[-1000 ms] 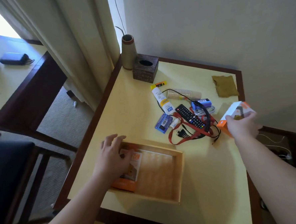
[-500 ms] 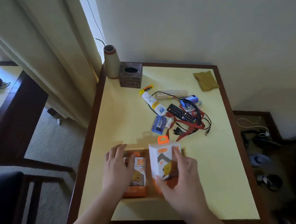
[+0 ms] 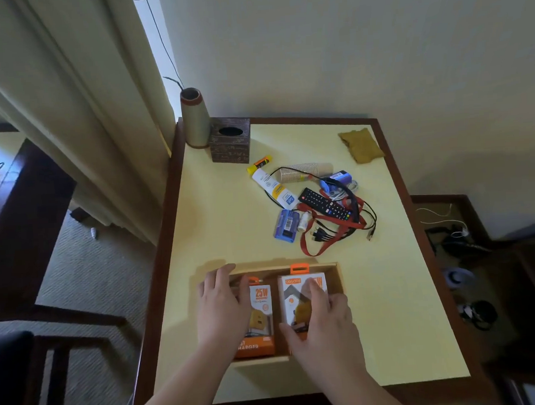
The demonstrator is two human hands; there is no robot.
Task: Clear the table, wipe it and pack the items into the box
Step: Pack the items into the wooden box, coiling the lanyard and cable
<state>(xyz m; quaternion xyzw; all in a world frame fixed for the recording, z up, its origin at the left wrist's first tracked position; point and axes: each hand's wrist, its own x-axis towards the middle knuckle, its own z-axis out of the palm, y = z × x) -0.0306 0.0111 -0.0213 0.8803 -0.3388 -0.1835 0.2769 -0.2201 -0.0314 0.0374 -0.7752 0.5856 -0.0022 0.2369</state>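
A shallow wooden box point(image 3: 335, 268) sits at the near edge of the yellow table point(image 3: 223, 223). Two white-and-orange charger packs lie in it side by side. My left hand point(image 3: 222, 305) rests flat on the left pack point(image 3: 262, 312). My right hand point(image 3: 323, 321) holds the right pack point(image 3: 292, 294) with fingers over its top and thumb at its near end. Further back lies a pile: remote point(image 3: 324, 203), red lanyard point(image 3: 327, 233), black cables point(image 3: 369, 219), blue case point(image 3: 287, 224), white tube point(image 3: 274, 187), paper cups point(image 3: 305, 172), glue stick point(image 3: 259, 164). A folded olive cloth point(image 3: 361, 146) lies at the far right.
A tall vase point(image 3: 195, 122) and a dark tissue box point(image 3: 230, 140) stand at the far left corner by the curtain point(image 3: 76, 120). A wall runs behind the table. A dark chair point(image 3: 25, 358) is at lower left. Cables lie on a low shelf point(image 3: 449, 225) to the right.
My right hand carried the second charger pack from the table's right side to the box and lowered it in beside the first. My left hand stayed on the left pack.
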